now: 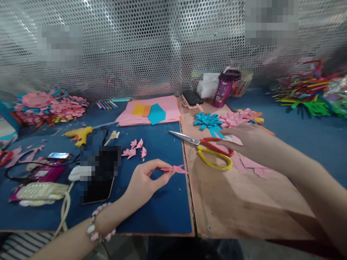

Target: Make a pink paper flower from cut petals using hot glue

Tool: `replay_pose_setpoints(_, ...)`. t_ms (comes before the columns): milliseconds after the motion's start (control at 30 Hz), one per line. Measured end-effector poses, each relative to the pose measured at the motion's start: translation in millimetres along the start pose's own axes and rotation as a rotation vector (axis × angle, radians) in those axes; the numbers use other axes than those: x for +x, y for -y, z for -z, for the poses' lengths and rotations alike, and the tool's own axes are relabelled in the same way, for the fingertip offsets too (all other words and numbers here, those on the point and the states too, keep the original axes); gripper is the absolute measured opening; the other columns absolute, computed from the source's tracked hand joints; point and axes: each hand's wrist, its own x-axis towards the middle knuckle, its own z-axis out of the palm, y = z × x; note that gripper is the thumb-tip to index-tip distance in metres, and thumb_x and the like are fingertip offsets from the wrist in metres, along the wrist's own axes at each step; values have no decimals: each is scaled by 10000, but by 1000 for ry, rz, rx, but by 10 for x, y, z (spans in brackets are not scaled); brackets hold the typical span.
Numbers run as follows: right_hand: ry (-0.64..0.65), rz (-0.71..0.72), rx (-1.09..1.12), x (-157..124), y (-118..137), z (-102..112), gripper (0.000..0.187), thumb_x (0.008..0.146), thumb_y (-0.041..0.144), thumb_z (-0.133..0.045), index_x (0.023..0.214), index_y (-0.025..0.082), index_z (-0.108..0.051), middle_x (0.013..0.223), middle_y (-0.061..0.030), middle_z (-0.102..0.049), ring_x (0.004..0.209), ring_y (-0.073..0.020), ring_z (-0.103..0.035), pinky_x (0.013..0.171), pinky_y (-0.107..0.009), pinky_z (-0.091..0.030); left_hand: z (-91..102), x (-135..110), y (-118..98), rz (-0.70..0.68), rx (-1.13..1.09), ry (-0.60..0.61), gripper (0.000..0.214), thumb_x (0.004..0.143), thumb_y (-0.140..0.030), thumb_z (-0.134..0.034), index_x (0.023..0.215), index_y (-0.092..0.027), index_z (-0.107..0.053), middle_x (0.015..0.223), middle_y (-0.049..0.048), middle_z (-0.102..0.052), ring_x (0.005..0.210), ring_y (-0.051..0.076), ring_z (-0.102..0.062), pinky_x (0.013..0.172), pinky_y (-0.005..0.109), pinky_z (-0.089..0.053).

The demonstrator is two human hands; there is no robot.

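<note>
My left hand (pixel 146 178) is closed in a pinch on a small folded pink paper piece (pixel 177 169), held over the seam between the two table tops. My right hand (pixel 251 142) reaches in from the right with its fingers apart and nothing visible in them. Beneath and beside its fingertips lies a pair of scissors (pixel 199 141) with one red and one yellow handle; whether a finger touches the red handle, I cannot tell. Beyond this hand are a blue paper flower (pixel 208 122) and pink paper flowers (pixel 235 117). Several small pink paper pieces (pixel 135 148) lie left of the seam.
A yellow glue gun (pixel 81 135), a black phone (pixel 99 180) and cables stand left. Stacked pink sheets (pixel 127 113) lie at the back. Near the mesh wall are a purple cup (pixel 224 88) and tissues (pixel 208 86). Pink scraps (pixel 256 168) lie under my right forearm.
</note>
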Motion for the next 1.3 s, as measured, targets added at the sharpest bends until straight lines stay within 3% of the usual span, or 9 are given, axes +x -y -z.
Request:
replay_pose_setpoints(100,-64,121,177,58,484,-72,278,928,418,-553,1023,216,-719,1096,-99,-708,1077,-277,-616,944,-481,-459,-4,-17,-15,-6,30,31,103,818,-263,-686,820,-164,-711,821,40,-741,782,152,-689,729,252,-562)
replay_pose_setpoints(233,32,215,489,-14,995,-211,344,850,450,-669,1112,227,-678,1230,-96,-646,1217,-259,-528,1006,-460,-441,-13,-22,-21,29,26,93,128,812,-283,-691,811,-157,-713,816,47,-743,774,164,-689,738,269,-559)
replay_pose_setpoints(367,137,146,638,-82,1215,-299,234,874,407,-650,955,189,-672,995,-66,-681,970,-189,-608,853,-351,-496,-24,-22,-21,46,26,173,132,820,-279,-671,802,-156,-716,806,44,-745,770,169,-688,737,275,-554)
replay_pose_setpoints(433,184,96,660,-94,1256,-301,210,902,379,-611,874,174,-647,826,-33,-658,775,-145,-597,696,-282,-480,-26,-22,-27,50,35,200,121,812,-272,-675,794,-161,-718,793,34,-746,754,166,-689,717,267,-549)
replay_pose_setpoints(533,206,119,620,-109,1282,-279,215,932,334,-555,806,169,-610,717,-10,-609,669,-123,-548,593,-247,-412,-32,-24,-43,76,53,257,127,794,-296,-699,796,-172,-729,800,24,-754,755,166,-693,722,261,-541)
replay_pose_setpoints(633,217,201,550,-130,1288,-273,216,947,279,-500,783,163,-579,703,-15,-591,647,-121,-518,582,-248,-382,-42,-22,-67,98,65,288,139,793,-305,-698,803,-172,-734,802,22,-755,753,165,-685,714,256,-523)
replay_pose_setpoints(800,213,252,490,-154,1287,-305,262,893,371,-585,739,163,-542,660,-3,-549,599,-116,-454,546,-249,-324,-53,-21,-101,134,46,335,115,804,-272,-677,801,-171,-732,785,13,-741,744,152,-664,691,238,-486)
replay_pose_setpoints(1033,286,306,705,-137,1240,-335,277,967,233,-479,728,153,-593,675,-17,-591,635,-114,-519,589,-240,-379,-61,-37,-84,166,-1,432,168,812,-321,-674,840,-155,-682,800,23,-722,742,146,-640,695,243,-479)
replay_pose_setpoints(1300,321,372,724,-125,1231,-373,290,967,198,-490,715,144,-622,696,-19,-602,689,-122,-540,653,-254,-402,-38,-37,-89,37,118,572,112,854,-257,-599,843,-163,-659,771,-8,-644,697,114,-532,675,224,-420)
